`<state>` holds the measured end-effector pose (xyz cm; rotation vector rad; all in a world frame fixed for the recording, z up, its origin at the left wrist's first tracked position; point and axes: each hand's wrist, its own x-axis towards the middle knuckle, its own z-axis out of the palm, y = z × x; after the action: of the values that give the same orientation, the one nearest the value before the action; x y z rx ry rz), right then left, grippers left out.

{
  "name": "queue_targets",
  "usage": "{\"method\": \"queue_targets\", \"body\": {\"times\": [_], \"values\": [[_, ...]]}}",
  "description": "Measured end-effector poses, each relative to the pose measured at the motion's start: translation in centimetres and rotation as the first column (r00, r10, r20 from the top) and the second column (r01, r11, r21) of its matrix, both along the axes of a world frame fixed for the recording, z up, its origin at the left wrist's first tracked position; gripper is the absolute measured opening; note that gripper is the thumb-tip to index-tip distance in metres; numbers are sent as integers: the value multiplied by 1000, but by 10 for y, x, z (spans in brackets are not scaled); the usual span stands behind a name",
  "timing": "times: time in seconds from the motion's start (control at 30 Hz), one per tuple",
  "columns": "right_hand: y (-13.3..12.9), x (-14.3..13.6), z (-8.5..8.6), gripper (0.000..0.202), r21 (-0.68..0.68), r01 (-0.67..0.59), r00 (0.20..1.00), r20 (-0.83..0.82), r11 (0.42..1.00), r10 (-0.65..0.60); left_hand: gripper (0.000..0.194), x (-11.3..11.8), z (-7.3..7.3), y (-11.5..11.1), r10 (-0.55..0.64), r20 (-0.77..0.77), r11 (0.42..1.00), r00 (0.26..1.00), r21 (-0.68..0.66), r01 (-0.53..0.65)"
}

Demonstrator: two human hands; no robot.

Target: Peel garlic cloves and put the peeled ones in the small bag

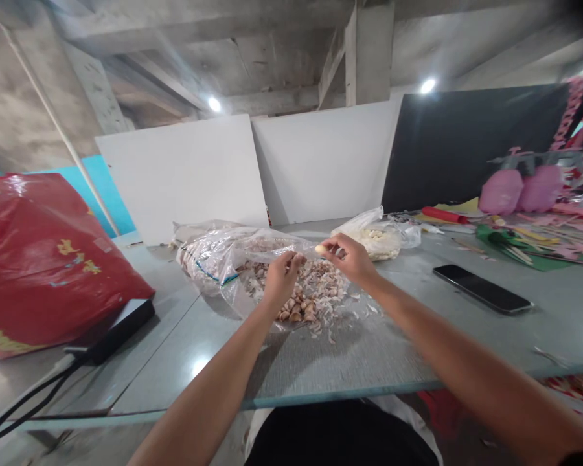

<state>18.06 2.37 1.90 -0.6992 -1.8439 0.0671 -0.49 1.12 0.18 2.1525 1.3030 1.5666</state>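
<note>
My right hand pinches a pale peeled garlic clove between thumb and fingertips, above the heap. Just to its left, my left hand has its fingers closed together; whatever is in them is too small to make out. Below both hands, unpeeled garlic cloves and loose papery skins lie spread at the mouth of a clear plastic bag. Behind my right hand, a second clear bag holds pale, peeled-looking cloves.
A black phone lies at the right. On the left stand a red bag and a black device with a cable. Pink bottles and green wrapping sheets crowd the far right. White boards line the table's back.
</note>
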Motion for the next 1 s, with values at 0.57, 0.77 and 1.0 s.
{"method": "queue_targets", "body": {"times": [0.57, 0.77, 1.0], "values": [[79, 104, -5, 38, -352, 448, 769, -317, 822, -555, 25, 0, -2, -1, 54, -490, 971, 870, -177, -160], [56, 67, -1, 30, -292, 301, 949, -2, 908, -315, 25, -2, -2, 2, -24, -492, 967, 870, -234, -105], [28, 27, -4, 39, -339, 115, 919, 393, 934, 29, 28, -8, 1, 2, -169, -575, 959, 801, -284, -1]]}}
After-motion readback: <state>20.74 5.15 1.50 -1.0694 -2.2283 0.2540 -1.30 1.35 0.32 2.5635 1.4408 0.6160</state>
